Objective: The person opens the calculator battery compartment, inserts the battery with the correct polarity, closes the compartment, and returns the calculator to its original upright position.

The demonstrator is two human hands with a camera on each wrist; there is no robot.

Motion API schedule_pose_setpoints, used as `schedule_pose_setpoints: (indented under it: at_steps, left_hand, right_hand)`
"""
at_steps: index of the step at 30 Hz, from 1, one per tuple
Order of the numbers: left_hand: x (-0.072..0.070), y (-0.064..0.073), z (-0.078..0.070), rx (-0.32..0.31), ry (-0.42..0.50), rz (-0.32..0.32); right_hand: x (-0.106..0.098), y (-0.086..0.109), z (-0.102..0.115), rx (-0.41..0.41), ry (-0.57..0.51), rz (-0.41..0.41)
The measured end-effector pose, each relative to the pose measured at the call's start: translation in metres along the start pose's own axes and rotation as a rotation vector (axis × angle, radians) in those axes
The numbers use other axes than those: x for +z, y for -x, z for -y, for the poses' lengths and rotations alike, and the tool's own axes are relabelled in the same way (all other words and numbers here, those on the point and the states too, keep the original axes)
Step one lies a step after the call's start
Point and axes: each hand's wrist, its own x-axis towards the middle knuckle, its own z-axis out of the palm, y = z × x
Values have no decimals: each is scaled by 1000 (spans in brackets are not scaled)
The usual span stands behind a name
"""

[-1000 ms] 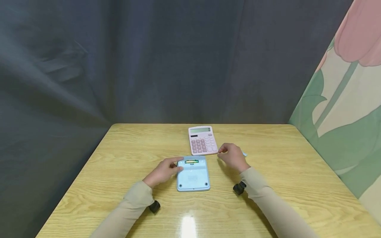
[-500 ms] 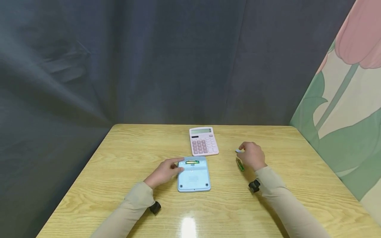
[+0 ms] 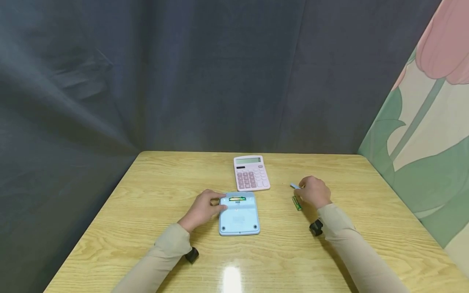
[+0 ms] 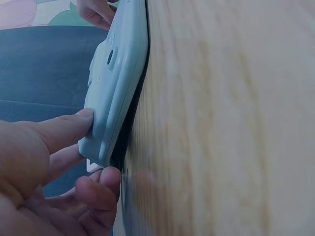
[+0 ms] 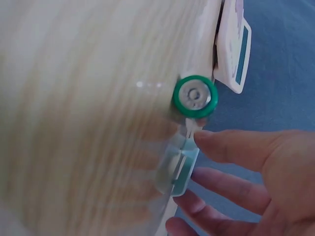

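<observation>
Blue calculator (image 3: 239,219), one, back side up, at the lower centre of the head view; long axis running up and down the frame, battery-slot end toward the top. Battery slot, one, uncovered, near that upper end; contents: one green-and-gold battery (image 3: 237,199), lying crosswise, left to right. Left hand (image 3: 202,209), at the calculator's upper-left corner, gripping it with thumb on the back and index finger at the top edge; remaining fingers bent beside the edge, as the left wrist view shows. Loose green battery (image 3: 296,203), one, right of centre, lying on the table (image 3: 271,260), long axis slanting steeply from upper left to lower right; one silver end faces the right wrist camera. Battery cover (image 3: 294,185), light blue, one, just above the loose battery in the frame, slanting the same way but flatter. Right hand (image 3: 314,192), at the cover's right end, thumb and fingers on either side of it; whether they pinch it cannot be told. Pink calculator (image 3: 251,173), one, keys up, display end toward the top, just above the blue one. Backdrop: dark curtain (image 3: 220,81); tulip-patterned cloth (image 3: 436,122) at right.
</observation>
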Motion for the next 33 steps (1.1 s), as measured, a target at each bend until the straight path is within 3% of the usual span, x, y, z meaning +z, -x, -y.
schedule_pose_setpoints:
  at_steps: [8,24,33]
  left_hand:
    - [0,0,-3,-9,1,-23]
    - [0,-2,-4,-27,34,1]
    - [-1,-1,-3,-27,29,5]
  right_hand:
    - [-1,-1,-1,28,-31,46]
    - [-3,-7,-2,63,-79,96]
    - [-1,-3,19,-62,-82,20]
